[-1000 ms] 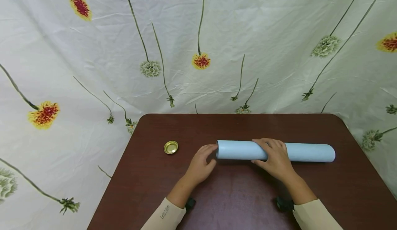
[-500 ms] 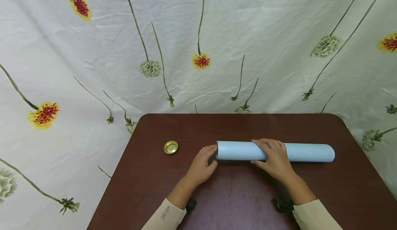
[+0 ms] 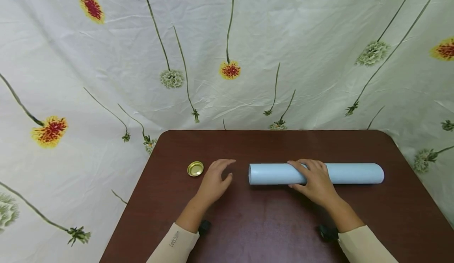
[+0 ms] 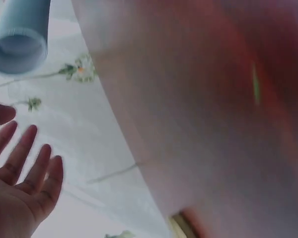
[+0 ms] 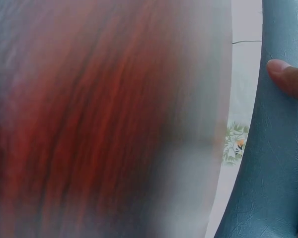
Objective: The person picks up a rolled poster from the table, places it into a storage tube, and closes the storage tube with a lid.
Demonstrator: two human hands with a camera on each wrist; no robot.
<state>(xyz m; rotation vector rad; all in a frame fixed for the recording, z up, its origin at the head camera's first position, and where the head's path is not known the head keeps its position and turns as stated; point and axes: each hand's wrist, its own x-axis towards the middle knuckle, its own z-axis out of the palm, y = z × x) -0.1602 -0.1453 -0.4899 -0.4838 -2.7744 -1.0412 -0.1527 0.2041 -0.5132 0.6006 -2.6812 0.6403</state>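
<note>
A long light-blue tube (image 3: 351, 173) lies crosswise on the table, and its hollow left end (image 4: 20, 49) shows in the left wrist view. My right hand (image 3: 315, 182) grips the tube near its middle, fingers over the far side and thumb (image 5: 288, 77) against the near side. Left of the tube, my left hand (image 3: 214, 180) is apart from it, with fingers spread and nothing held. Just beyond that hand lies a small round gold lid (image 3: 195, 169), its hollow side up. Fingers of the right hand are mostly out of the right wrist view.
The dark reddish-brown table (image 3: 269, 223) has rounded far corners. Behind it hangs a white cloth (image 3: 305, 30) printed with flowers. A dark band (image 3: 328, 233) sits at the right wrist, and another dark piece (image 3: 204, 228) at the left.
My left hand has come off the tube's left end and moved left, towards the gold lid. My right hand keeps its grip; the tube has shifted very slightly.
</note>
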